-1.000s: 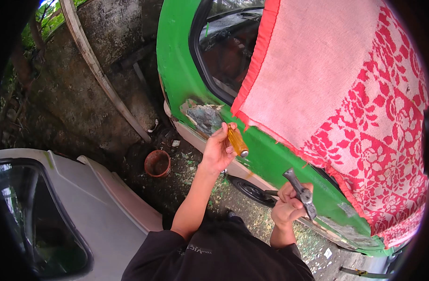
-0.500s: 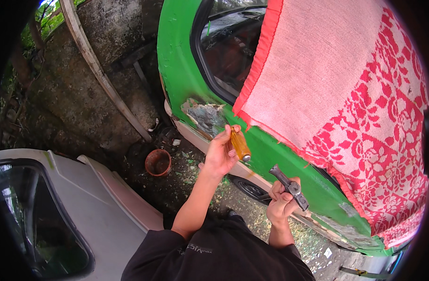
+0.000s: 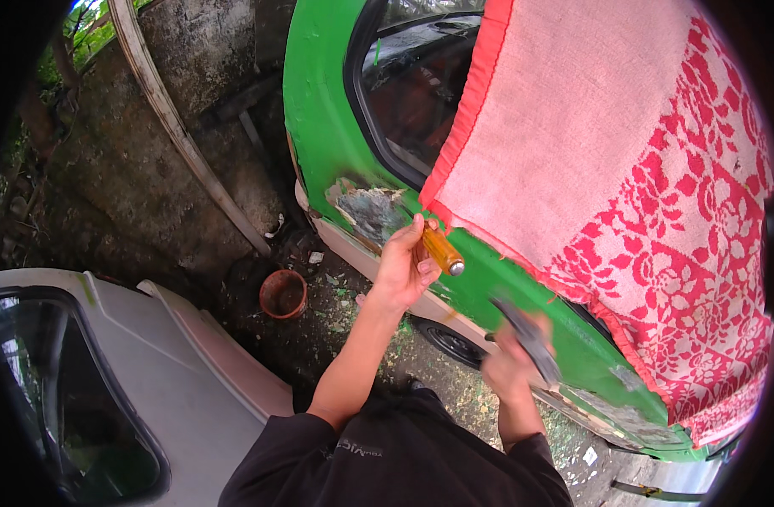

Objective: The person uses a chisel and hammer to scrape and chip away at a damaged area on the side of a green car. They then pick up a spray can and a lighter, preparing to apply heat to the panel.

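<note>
My left hand [image 3: 408, 264] is closed round the amber handle of a screwdriver [image 3: 443, 251]. The handle's metal end cap points toward my right hand, and its blade is hidden behind my fingers. Just beyond that hand is a scraped grey patch [image 3: 372, 213] on the green car's side [image 3: 322, 110]. My right hand [image 3: 512, 363], smeared by motion, grips a hammer [image 3: 526, 338] with a dark steel head. The hammer is apart from the screwdriver's cap, lower and to the right.
A red patterned blanket [image 3: 564, 127] drapes over the green car. At the left stands a grey vehicle [image 3: 176, 380]. Between the two, a reddish pot [image 3: 284, 294] sits on ground strewn with paint flakes. A long curved strip [image 3: 171, 122] leans at the back wall.
My left hand has shifted slightly right with the screwdriver, whose capped end has swung up and right. The hammer in my right hand has moved slightly right and is now blurred.
</note>
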The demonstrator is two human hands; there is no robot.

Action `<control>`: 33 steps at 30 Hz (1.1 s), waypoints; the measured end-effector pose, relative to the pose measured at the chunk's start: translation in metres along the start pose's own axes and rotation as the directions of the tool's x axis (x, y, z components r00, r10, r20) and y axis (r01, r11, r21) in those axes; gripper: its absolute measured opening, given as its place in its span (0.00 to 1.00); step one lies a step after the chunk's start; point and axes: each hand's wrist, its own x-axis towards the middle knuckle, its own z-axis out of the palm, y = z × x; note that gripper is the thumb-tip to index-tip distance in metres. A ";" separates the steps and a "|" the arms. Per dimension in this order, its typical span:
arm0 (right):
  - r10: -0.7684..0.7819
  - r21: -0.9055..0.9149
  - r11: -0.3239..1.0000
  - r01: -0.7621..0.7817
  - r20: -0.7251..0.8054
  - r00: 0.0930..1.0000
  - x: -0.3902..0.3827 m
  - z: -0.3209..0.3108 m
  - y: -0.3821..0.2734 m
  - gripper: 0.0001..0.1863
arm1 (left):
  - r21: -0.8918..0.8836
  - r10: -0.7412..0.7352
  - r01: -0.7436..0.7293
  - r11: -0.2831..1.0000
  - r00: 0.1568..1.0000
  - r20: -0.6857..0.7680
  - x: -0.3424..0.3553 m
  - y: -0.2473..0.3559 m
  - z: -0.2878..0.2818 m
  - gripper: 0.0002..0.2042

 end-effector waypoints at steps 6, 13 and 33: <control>0.038 -0.111 0.993 -0.035 0.022 0.999 0.010 0.007 0.004 0.25 | -0.073 0.020 -0.012 0.997 0.993 0.118 0.004 0.015 -0.006 0.14; 0.096 0.090 0.992 -0.090 -0.069 0.993 0.006 0.011 -0.017 0.30 | -0.107 0.029 -0.017 0.994 0.993 0.111 -0.001 -0.008 -0.007 0.14; 0.059 0.104 0.994 -0.046 -0.130 0.990 -0.007 0.002 -0.012 0.23 | -0.070 0.023 -0.015 0.997 0.994 0.110 0.003 -0.013 -0.014 0.15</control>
